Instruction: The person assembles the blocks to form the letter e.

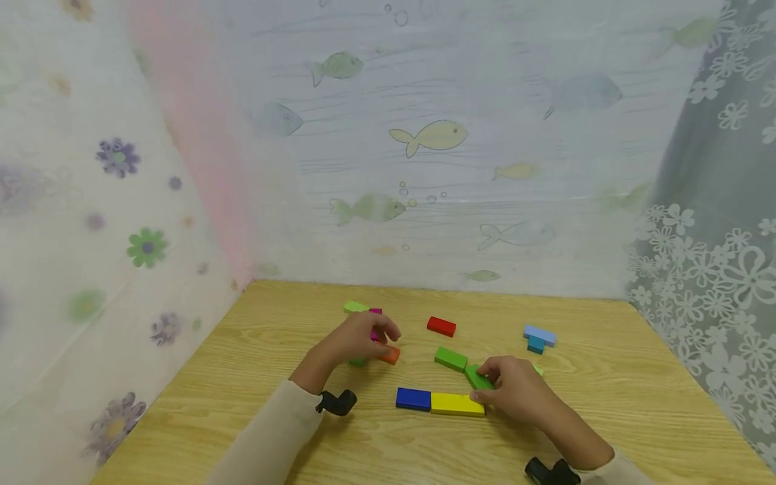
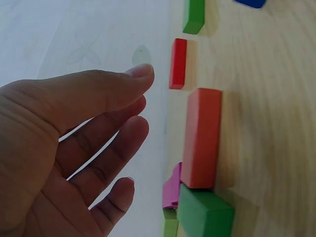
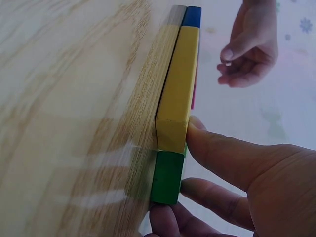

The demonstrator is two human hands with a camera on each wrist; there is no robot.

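My right hand (image 1: 518, 389) grips a green block (image 1: 476, 377) between thumb and fingers, its near end close to the right end of a yellow block (image 1: 451, 404). A dark blue block (image 1: 413, 399) abuts the yellow one's left end. A second green block (image 1: 450, 358) lies beyond, its corner by the gripped one. My left hand (image 1: 358, 335) hovers over the left group with loosely bent fingers and nothing in them. Below it lie an orange-red block (image 2: 201, 138) and a darker green block (image 2: 205, 212), which touch, beside magenta (image 2: 172, 190) and light green (image 2: 170, 226) pieces.
A red block (image 1: 441, 327) lies alone toward the back. At the right, a light blue block (image 1: 539, 335) touches a teal block (image 1: 536, 345). A light green piece (image 1: 538, 370) shows partly behind my right hand. Printed curtains stand behind the wooden table (image 1: 636, 404).
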